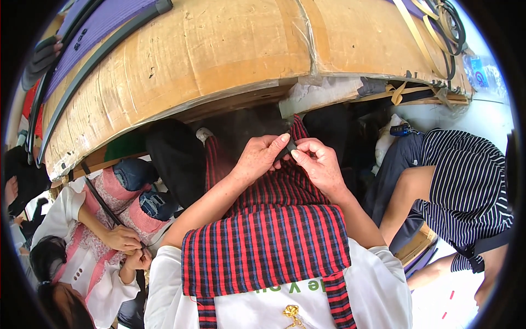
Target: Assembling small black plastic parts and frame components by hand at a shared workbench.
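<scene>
My left hand (258, 157) and my right hand (319, 165) meet over my lap, just short of the table's near edge. Between their thumbs and fingers is a small dark piece (291, 146), which looks like a bit of black strip. Both hands pinch it, and most of it is hidden by the fingers. Beneath them lies the lap of my red, black and blue checked apron (268, 247).
A wooden table (219, 44) with taped edges stands ahead. On it are a purple panel with a black strip (104, 71) at left and coiled tan and black straps (438, 33) at right. One co-worker's hands (131, 247) hold a thin black cord at left; another person in stripes (466, 186) sits right.
</scene>
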Demonstrator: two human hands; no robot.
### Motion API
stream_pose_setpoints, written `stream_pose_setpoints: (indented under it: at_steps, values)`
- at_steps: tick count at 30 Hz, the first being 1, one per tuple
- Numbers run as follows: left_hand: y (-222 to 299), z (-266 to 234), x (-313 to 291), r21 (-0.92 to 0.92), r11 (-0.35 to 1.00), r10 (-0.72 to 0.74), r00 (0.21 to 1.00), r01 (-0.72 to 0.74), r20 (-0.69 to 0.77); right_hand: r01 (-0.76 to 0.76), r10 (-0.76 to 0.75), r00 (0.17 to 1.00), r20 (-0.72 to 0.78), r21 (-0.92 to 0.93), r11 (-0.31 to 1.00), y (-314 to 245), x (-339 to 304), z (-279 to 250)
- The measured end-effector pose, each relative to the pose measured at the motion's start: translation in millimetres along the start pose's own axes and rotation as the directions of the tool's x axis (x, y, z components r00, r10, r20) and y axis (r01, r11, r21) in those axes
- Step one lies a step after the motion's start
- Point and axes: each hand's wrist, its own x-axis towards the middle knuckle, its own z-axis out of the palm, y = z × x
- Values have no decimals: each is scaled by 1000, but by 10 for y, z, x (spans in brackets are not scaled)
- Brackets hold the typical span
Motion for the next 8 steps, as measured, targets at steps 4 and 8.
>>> stream_pose_setpoints:
  at_steps: [4, 8]
  values:
    - [35, 18, -9, 5, 1000, 0, 1000, 0, -13, 2, -2, 1000, -3, -17, 1000, -8, 1, -6]
    - [60, 32, -10, 7, 1000, -23, 999, 23, -25, -1, 2, 1000, 12, -89, 996, 24, 4, -42]
